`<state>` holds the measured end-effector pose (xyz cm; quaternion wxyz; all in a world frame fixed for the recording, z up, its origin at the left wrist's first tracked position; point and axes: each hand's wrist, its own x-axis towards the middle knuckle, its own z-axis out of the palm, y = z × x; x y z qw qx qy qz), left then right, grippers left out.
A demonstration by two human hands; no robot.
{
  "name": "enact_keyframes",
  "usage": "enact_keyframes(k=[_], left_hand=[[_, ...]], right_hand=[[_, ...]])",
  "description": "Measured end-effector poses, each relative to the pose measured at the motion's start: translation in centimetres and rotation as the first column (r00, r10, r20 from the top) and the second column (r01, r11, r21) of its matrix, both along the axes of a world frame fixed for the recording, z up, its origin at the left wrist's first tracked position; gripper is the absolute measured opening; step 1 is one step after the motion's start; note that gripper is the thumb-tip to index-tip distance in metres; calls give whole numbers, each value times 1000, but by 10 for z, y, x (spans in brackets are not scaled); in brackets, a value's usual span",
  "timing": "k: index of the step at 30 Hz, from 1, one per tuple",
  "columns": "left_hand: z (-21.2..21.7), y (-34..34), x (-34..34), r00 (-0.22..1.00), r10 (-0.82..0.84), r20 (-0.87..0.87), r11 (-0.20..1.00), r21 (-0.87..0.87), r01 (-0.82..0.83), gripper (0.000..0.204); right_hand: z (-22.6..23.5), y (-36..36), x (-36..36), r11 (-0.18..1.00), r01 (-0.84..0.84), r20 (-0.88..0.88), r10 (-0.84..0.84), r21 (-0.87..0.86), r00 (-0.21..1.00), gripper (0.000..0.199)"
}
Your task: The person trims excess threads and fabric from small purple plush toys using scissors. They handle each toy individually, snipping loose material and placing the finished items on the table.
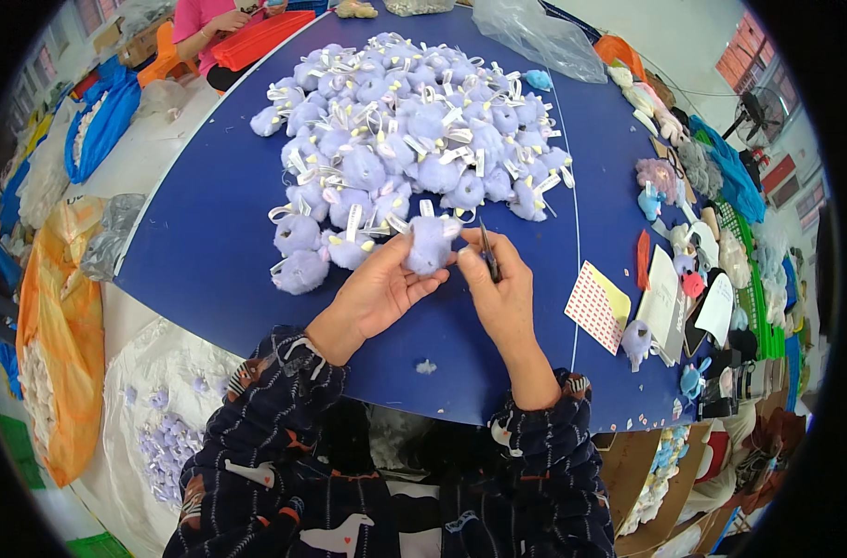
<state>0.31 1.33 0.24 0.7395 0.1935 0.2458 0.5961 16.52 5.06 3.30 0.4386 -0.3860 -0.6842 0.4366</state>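
Between the fingers of my left hand (pixel 383 285) is a small lilac plush toy (pixel 430 245) with a white tag and pale ear-like tips. My right hand (pixel 500 288) is closed around a dark, pointed metal tool (pixel 487 249), which looks like small scissors or tweezers; its lower part is hidden by the fingers. The right fingertips come close to the plush toy's right side. Just beyond both hands lies a large pile of similar lilac plush toys (pixel 433 121), many with white tags and loops.
The blue table (pixel 228 223) carries a tuft of lilac fluff (pixel 426 367) near its front edge. To the right lie a red-dotted sticker sheet (pixel 597 307), a white booklet (pixel 661 307) and several plush toys. Another person (pixel 200 33) sits far left by a red tray (pixel 260 42).
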Motion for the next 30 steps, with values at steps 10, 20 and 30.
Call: enact_keyframes(k=[10,20,30], left_hand=[[9,-9,6,934,189,-303,980,118,-160,30],[-5,-4,8,679,387,-624,921,301,-249,26],[12,-13,2,471,455,-756,890,401,-216,31]], right_hand=[[-15,2,-2,986,-142,82,135,89,987,45],[-13,1,-5,816,-221,415,-25,534,910,57],[-9,-4,-7,788,-225,404,-33,573,914,52]])
